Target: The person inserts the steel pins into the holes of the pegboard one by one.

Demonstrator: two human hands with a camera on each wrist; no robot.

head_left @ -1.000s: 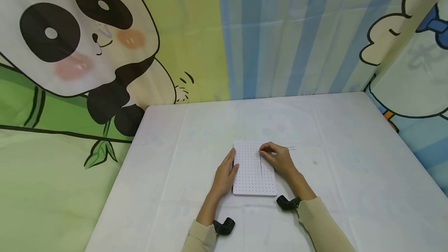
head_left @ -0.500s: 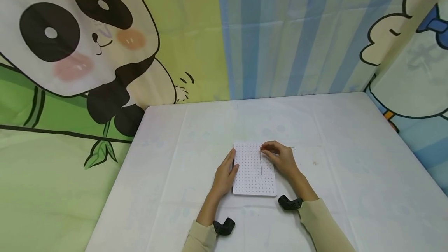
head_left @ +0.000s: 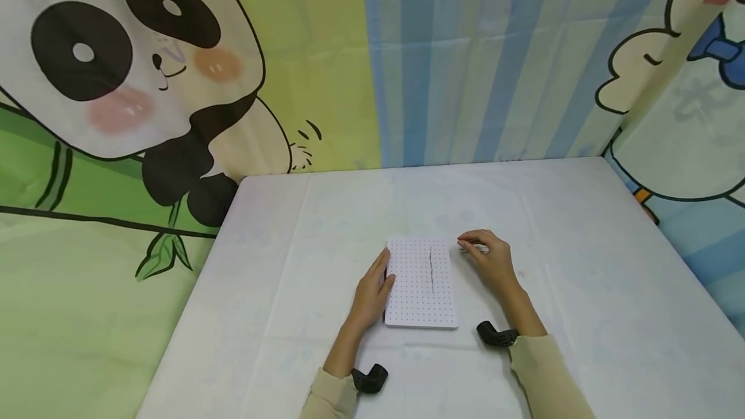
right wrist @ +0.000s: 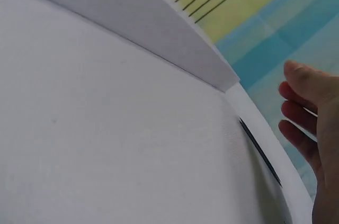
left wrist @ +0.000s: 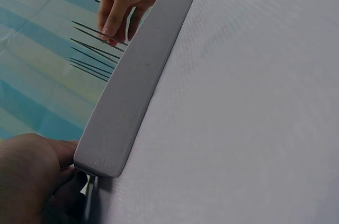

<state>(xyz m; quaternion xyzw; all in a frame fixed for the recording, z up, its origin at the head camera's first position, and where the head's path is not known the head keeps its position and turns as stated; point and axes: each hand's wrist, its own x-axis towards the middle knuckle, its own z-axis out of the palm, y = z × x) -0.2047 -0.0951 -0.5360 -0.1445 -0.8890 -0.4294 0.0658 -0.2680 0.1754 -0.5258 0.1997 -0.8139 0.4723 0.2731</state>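
A white pegboard with rows of small holes lies on the table. Several thin dark rods stand upright in it, seen side-on in the left wrist view; from the head they line up in one column. My left hand grips the board's left edge, its thumb at the top surface and its fingers along the side. Off the board's right edge, my right hand hovers with thumb and fingers loosely curved and apart, holding nothing visible. Below its fingertips, a thin dark rod lies on the table.
The table has a white cloth. Behind it hangs a printed curtain with a panda and blue stripes. Black wrist cameras sit on both forearms, near the board's front edge.
My right hand has moved right, from over the rod column to beside the board, above the loose rods. The left hand and the board stay in place.
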